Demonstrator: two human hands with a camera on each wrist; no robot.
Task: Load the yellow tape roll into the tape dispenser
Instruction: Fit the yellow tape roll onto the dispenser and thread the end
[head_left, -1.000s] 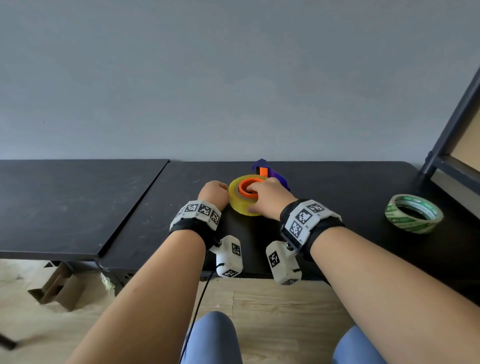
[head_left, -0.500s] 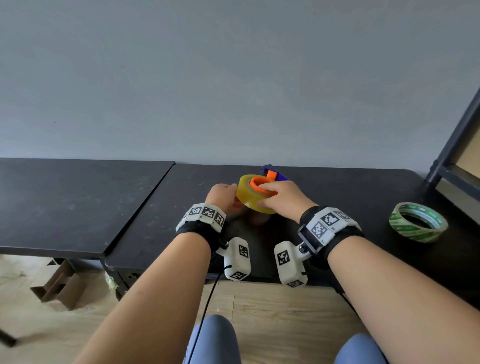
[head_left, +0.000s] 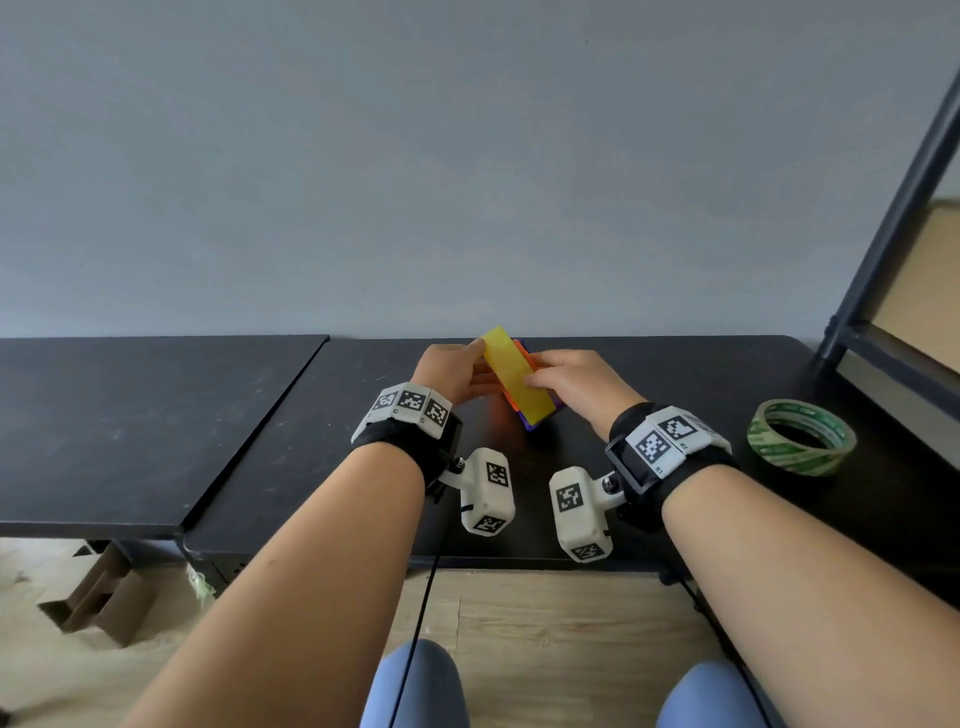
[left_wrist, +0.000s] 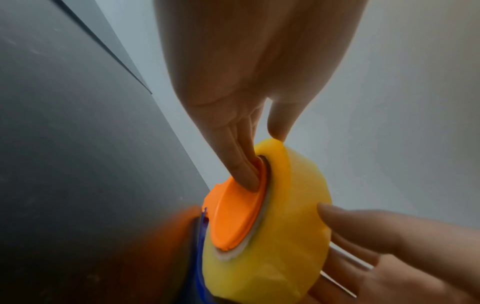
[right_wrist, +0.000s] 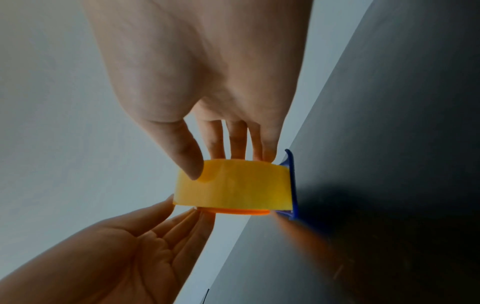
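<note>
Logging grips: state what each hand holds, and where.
The right hand grips the translucent yellow tape roll, thumb on its outer band, fingers behind. The left hand presses straight fingers on the orange plastic hub.

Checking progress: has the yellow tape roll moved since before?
Yes: the yellow tape roll has tipped up onto its edge; it lay flat on the black table.

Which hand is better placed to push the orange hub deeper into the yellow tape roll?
Probably the left hand: its fingers rest on the orange hub. The right hand pinches the yellow tape roll between thumb and fingers.
</note>
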